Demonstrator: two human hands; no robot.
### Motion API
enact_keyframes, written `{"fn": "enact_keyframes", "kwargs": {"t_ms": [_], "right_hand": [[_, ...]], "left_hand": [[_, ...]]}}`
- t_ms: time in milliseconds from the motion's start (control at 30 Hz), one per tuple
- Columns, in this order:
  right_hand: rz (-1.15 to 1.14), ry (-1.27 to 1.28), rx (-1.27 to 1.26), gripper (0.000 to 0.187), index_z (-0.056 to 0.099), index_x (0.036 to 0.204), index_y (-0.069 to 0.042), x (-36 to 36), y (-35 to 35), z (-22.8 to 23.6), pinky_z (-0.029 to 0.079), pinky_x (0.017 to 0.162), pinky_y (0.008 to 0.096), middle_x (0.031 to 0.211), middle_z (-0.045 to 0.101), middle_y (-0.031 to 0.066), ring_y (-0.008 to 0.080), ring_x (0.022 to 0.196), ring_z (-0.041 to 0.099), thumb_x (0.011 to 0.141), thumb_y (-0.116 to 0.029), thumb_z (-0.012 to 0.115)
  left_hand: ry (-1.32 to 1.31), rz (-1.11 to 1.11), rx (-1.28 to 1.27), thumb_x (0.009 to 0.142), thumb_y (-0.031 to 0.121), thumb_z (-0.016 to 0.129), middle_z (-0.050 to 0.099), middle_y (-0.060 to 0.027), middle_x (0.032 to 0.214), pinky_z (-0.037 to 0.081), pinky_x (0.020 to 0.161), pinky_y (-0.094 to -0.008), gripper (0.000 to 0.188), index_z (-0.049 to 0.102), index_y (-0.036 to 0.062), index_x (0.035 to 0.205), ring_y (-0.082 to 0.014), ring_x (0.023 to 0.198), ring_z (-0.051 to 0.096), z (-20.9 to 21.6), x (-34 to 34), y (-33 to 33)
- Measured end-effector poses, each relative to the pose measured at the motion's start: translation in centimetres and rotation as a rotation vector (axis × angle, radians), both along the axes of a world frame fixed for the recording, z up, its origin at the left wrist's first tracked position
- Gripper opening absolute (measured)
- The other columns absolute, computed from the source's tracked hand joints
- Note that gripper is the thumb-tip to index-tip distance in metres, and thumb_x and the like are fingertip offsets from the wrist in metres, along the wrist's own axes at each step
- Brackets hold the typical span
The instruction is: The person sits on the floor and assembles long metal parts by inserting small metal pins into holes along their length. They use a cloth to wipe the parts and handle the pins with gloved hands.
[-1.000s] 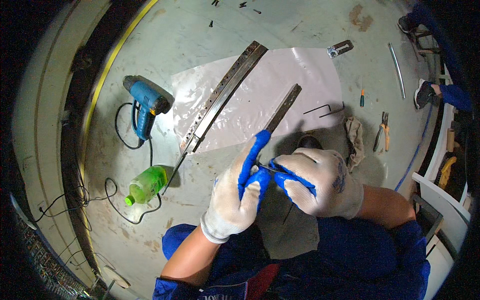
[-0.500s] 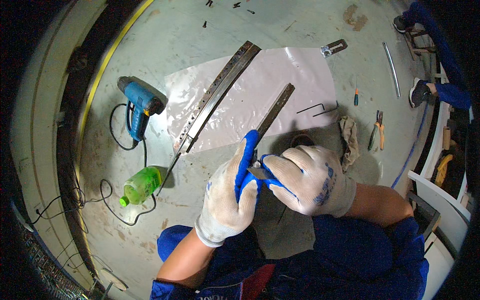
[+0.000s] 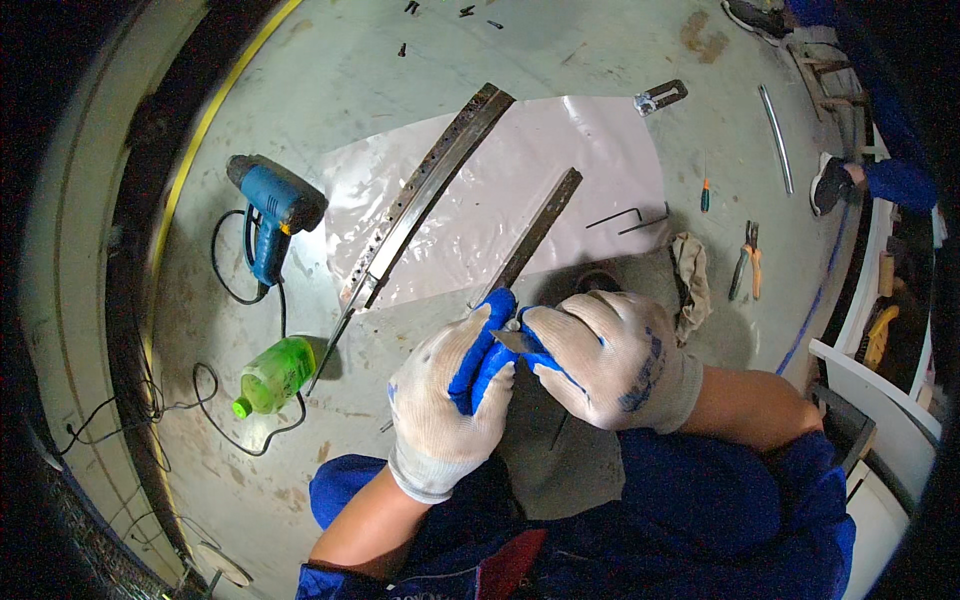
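Note:
Both of my hands wear white work gloves with blue-coated palms and meet in front of my lap. My right hand pinches a flat grey metal blade between thumb and fingers, its tip pointing left. Closed fingers of my left hand surround a small, pale-tipped piece, mostly hidden, touching or very close to the blade. Just beyond, a narrow dark metal bar lies partly over a whitish plastic sheet. To its left, a longer metal rail with holes crosses the sheet.
A blue heat gun and a green bottle are at left, with a black cable. At right lie hex keys, a cloth, pliers, a screwdriver and a metal tube. Another person's shoe is beyond.
My left index finger has bent in, leaving more of the dark bar uncovered. The right hand keeps the blade at nearly the same place. The other person's far foot has shifted left.

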State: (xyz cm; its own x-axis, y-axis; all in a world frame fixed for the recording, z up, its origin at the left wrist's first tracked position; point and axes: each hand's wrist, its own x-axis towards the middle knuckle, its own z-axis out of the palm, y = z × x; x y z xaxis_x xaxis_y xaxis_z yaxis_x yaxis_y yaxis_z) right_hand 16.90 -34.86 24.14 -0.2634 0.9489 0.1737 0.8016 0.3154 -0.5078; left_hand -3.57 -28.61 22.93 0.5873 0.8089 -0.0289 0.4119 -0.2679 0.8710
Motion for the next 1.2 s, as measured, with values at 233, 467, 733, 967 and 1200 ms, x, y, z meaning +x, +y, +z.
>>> {"fn": "enact_keyframes", "kwargs": {"t_ms": [233, 467, 733, 967, 1200], "right_hand": [[-0.016, 0.033, -0.008, 0.043, 0.066, 0.109, 0.008, 0.0, -0.2, -0.5, 0.056, 0.064, 0.0408, 0.103, 0.070, 0.0193, 0.0322, 0.078, 0.069, 0.075, -0.015, 0.078], [-0.029, -0.025, -0.017, 0.042, 0.068, 0.109, 0.003, -0.1, -0.2, -0.4, 0.055, 0.063, 0.0417, 0.098, 0.069, 0.0174, 0.0317, 0.076, 0.068, 0.075, -0.020, 0.079], [-0.061, -0.147, 0.095, 0.035, 0.057, 0.083, -0.014, -0.5, 1.0, -0.5, 0.046, 0.048, 0.0344, 0.066, 0.055, 0.0018, 0.0189, 0.053, 0.059, 0.080, -0.043, 0.075], [-0.074, -0.173, 0.127, 0.029, 0.057, 0.083, -0.014, -0.3, 1.2, -1.4, 0.047, 0.050, 0.0325, 0.068, 0.058, 0.0025, 0.0188, 0.057, 0.062, 0.081, -0.039, 0.071], [-0.102, -0.271, 0.051, 0.019, 0.059, 0.088, -0.015, -0.3, 0.8, -1.6, 0.050, 0.059, 0.0321, 0.075, 0.060, 0.0020, 0.0184, 0.069, 0.066, 0.082, -0.031, 0.066]], "left_hand": [[0.030, -0.014, 0.091, 0.082, 0.007, 0.077, 0.071, -0.0242, 0.107, 0.057, 0.087, -0.0437, 0.045, 0.067, -0.0015, 0.125, -0.0411, 0.097, 0.072, 0.1, 0.0, -0.3], [0.050, -0.005, 0.107, 0.084, 0.008, 0.077, 0.071, -0.0243, 0.107, 0.057, 0.086, -0.0443, 0.041, 0.067, -0.0032, 0.122, -0.0413, 0.096, 0.072, 0.2, 0.0, -0.3], [0.081, 0.000, 0.155, 0.083, 0.008, 0.077, 0.070, -0.0211, 0.095, 0.055, 0.078, -0.0458, 0.043, 0.065, -0.0026, 0.123, -0.0406, 0.086, 0.069, 0.4, 0.2, -0.4], [0.139, 0.044, 0.206, 0.083, 0.006, 0.075, 0.069, -0.0206, 0.093, 0.055, 0.075, -0.0458, 0.040, 0.065, -0.0017, 0.122, -0.0410, 0.082, 0.069, 0.2, 0.7, -0.8], [0.128, 0.098, 0.157, 0.083, 0.005, 0.075, 0.071, -0.0213, 0.094, 0.056, 0.075, -0.0442, 0.034, 0.068, -0.0001, 0.117, -0.0409, 0.081, 0.071, -0.5, 0.8, -1.0]]}}
